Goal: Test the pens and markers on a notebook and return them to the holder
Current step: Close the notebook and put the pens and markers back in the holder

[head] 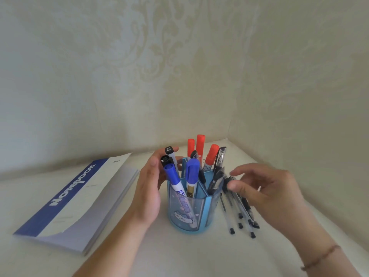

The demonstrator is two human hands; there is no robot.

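A blue see-through holder stands mid-table with compartments holding blue-capped markers, orange-capped markers and black pens. My left hand curls round the holder's left side, thumb and fingers pinching two black-capped markers that stand in it. My right hand hovers, fingers spread, over several clear-barrelled pens lying on the table right of the holder; its thumb and forefinger tips sit either side of one pen's top end. A closed notebook with a blue-and-white cover lies at the left.
The cream table meets patterned walls just behind the holder and at the right, forming a corner. A thin bracelet circles my right wrist.
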